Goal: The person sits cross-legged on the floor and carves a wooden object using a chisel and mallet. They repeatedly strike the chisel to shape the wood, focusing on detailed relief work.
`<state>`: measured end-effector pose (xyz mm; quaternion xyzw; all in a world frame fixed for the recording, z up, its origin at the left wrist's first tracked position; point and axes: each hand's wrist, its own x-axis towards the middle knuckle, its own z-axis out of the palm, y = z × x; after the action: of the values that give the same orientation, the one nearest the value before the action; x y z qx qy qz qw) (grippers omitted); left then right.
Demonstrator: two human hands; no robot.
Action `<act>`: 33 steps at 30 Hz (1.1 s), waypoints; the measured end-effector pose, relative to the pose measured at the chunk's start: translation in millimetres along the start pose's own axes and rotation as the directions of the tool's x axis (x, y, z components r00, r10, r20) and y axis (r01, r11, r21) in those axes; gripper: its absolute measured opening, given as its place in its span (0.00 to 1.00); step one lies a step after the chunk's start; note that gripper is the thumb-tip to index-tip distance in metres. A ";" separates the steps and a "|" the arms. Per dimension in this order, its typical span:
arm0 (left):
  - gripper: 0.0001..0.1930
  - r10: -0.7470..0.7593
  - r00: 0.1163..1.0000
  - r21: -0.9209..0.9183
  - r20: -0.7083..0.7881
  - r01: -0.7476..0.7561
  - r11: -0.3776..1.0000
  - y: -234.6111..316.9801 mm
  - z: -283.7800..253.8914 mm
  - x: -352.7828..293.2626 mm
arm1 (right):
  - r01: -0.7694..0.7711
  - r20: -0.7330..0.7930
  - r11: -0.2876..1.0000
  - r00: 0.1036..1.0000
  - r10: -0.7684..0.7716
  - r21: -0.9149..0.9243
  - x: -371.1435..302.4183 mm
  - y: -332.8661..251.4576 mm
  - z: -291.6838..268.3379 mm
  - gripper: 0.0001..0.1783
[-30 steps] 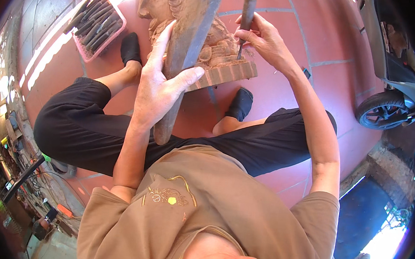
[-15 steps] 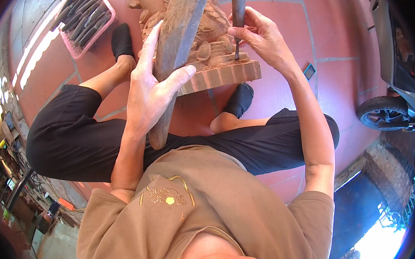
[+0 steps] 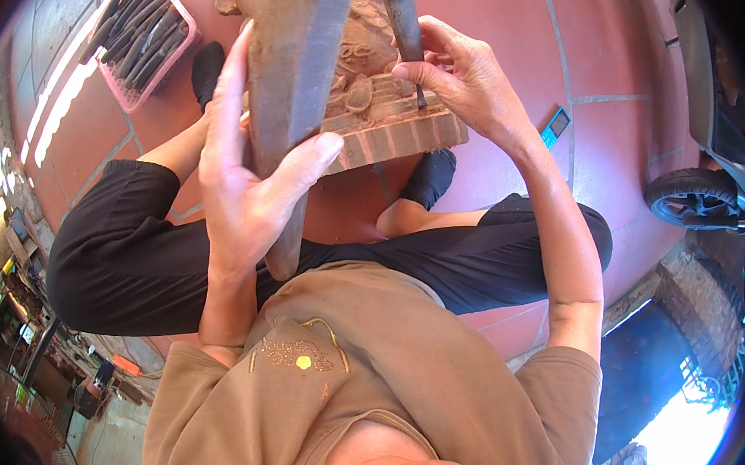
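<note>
My left hand is closed round a long wooden mallet, its thick end pointing away from me and its narrow end near my lap. Between the fingers of my right hand is a chisel, its top tilted to the left. The chisel's thin tip meets the base of a brown wood carving, close to its right end. Rounded, scaly relief shows on the carving behind the mallet, which hides much of it.
A pink basket of dark chisels stands on the tiled floor at the far left. A small phone lies right of my right forearm. Further right is a vehicle's wheel. My socked feet flank the carving.
My left hand and the mallet have shifted left and look larger, raised nearer. The chisel has gone from nearly upright to leaning left, its tip slightly left of before.
</note>
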<state>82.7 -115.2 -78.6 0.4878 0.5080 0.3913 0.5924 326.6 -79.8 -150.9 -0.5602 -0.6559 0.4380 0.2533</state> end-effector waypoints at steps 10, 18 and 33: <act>0.43 -0.010 1.000 0.040 0.021 0.009 0.999 12.9 -2.0 -7.8 | 0.001 -0.046 1.000 0.999 -0.001 0.005 0.7 5.7 3.0 0.20; 0.43 0.039 0.978 0.552 0.203 -0.147 0.821 8.9 -8.1 -6.2 | 0.059 -0.069 0.996 0.996 -0.064 -0.069 -5.1 -4.5 8.1 0.21; 0.39 -0.158 0.977 -0.063 -0.140 0.151 0.987 -28.8 1.3 22.6 | -0.156 -0.153 0.931 0.964 0.216 0.330 -9.9 9.3 -35.6 0.14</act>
<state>87.0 -100.0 -111.6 0.4017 0.5756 0.3915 0.5950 363.1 -79.1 -140.0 -0.6108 -0.4946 0.5046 0.3573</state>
